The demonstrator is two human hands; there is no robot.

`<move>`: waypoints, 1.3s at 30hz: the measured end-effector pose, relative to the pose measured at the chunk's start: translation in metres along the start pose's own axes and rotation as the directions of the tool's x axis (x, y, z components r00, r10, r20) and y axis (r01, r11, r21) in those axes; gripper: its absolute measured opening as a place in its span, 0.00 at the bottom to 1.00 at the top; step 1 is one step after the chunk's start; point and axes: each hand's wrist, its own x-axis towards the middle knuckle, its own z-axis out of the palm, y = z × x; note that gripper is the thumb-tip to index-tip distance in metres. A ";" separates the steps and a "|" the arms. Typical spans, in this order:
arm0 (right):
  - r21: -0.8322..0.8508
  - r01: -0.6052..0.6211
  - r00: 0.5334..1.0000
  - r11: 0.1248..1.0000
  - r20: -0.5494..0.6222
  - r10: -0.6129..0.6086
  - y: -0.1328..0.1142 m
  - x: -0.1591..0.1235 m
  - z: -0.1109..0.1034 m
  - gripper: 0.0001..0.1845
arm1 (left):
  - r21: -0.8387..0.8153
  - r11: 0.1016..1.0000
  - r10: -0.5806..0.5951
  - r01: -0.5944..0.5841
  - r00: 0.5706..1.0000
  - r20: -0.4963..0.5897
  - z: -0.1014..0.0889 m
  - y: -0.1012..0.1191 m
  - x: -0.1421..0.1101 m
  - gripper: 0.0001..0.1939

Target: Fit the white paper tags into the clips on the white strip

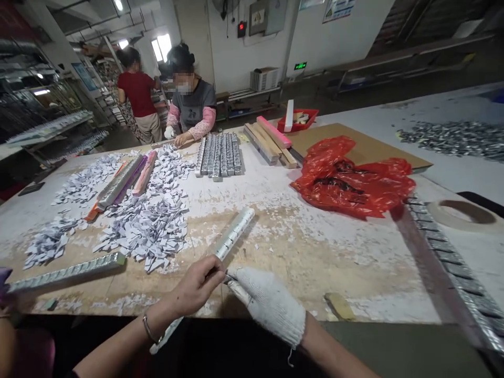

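Note:
A long silver strip of small wrapped pieces (235, 231) lies on the worn table (299, 247), running from the middle toward me. My bare left hand (196, 286) pinches its near part with closed fingers. My right hand (271, 304), in a white knit glove, is closed on the strip's near end right beside the left. Part of the strip passes under my left wrist and sticks out below it.
Heaps of small white-grey pieces (151, 220) and more silver strips (66, 273) lie left. A row of finished strips (220, 153), wooden bars (270, 142), a red plastic bag (350, 178) and a tape roll (462, 212) sit beyond. Across the table a gloved co-worker (191, 102) works; another person (137, 97) stands behind.

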 end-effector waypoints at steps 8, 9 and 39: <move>0.380 -0.071 0.996 0.922 0.078 0.044 -0.003 -0.004 -0.021 0.17 | -0.587 0.771 -0.135 0.246 0.965 0.226 0.023 -0.014 0.008 0.23; 0.348 -0.072 0.997 0.935 0.031 0.065 0.001 -0.004 -0.018 0.17 | -0.501 0.846 -0.138 0.184 0.982 0.127 0.028 -0.013 0.010 0.21; -0.532 -0.378 0.914 0.757 -0.084 0.397 0.099 0.065 0.019 0.21 | 0.573 0.802 -0.096 0.168 0.983 -0.155 0.006 -0.080 0.089 0.19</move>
